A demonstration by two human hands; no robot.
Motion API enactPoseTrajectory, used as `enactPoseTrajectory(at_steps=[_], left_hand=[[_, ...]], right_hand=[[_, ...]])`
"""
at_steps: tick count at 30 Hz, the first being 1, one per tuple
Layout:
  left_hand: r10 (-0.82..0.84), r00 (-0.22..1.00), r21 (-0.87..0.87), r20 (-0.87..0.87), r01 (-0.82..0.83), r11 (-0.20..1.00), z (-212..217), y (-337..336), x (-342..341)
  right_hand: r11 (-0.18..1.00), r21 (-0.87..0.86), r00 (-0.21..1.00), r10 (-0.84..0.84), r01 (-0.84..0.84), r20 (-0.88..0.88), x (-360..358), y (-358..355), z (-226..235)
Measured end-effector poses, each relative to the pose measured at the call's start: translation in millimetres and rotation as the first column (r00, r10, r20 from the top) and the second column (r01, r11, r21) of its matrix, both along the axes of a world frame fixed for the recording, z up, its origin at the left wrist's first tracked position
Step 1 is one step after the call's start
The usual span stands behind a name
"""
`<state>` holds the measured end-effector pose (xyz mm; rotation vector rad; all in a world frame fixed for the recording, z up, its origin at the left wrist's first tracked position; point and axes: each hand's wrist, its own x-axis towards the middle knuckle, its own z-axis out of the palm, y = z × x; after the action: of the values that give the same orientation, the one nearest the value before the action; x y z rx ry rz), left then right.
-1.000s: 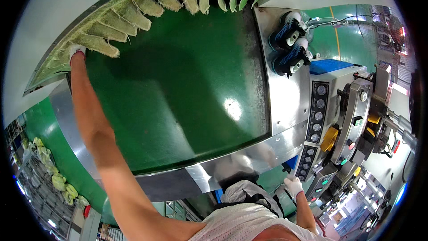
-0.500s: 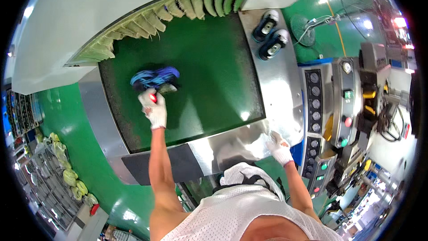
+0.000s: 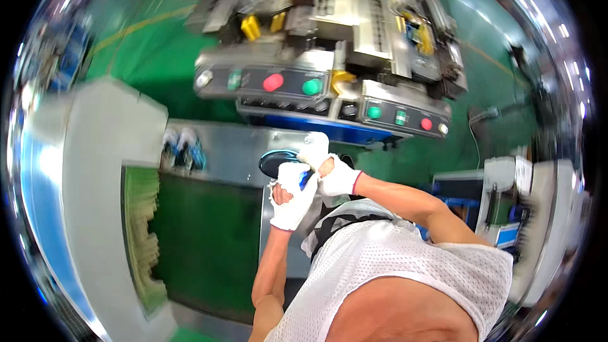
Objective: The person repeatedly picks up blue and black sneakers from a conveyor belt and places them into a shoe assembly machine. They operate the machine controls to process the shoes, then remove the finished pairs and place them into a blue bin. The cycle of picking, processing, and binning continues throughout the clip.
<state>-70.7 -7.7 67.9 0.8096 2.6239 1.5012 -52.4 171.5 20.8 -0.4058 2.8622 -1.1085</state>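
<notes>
While gloved grips [image 3: 293, 197] hold a shoe [image 3: 277, 164], control panels [image 3: 256, 82] beyond, sneakers [image 3: 187, 152] leftward

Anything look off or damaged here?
The green curtain at left looks ragged along its edge, possibly fraying; blur hides detail. The left glove also looks frayed where bare fingers show. Nothing else stands out.

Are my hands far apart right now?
No, the left hand and right hand are close together at a dark, blue-edged shoe.

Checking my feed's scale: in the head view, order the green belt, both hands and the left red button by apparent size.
1. Green belt
2. Left hand and right hand: too alike to rank
3. Left red button
</notes>
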Motion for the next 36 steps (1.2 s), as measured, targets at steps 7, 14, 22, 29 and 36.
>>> enactPoseTrajectory(at_steps=[7,14,22,29,36], left_hand=[[-0.302,0.824,0.025,-0.479,0.357,0.934,114,211,-68],[-0.392,0.918,0.159,-0.057,0.396,0.904,61,427,-121],[-0.048,0.972,-0.177,0.231,0.090,0.980,-14,654,-185],[-0.050,0.975,-0.369,0.219,0.130,0.920,-57,687,-245],[-0.181,0.850,-0.124,0.494,0.275,0.953,58,584,-218]], right_hand=[[0.286,-0.746,0.792,-0.339,0.601,0.508,75,183,80],[-0.316,-0.755,0.511,-0.582,0.574,0.632,144,272,87],[-0.481,-0.758,0.325,-0.702,0.440,0.634,197,318,80],[-0.496,-0.739,0.285,-0.705,0.455,0.649,193,327,82],[-0.362,-0.709,0.252,-0.758,0.605,0.601,138,368,101]])
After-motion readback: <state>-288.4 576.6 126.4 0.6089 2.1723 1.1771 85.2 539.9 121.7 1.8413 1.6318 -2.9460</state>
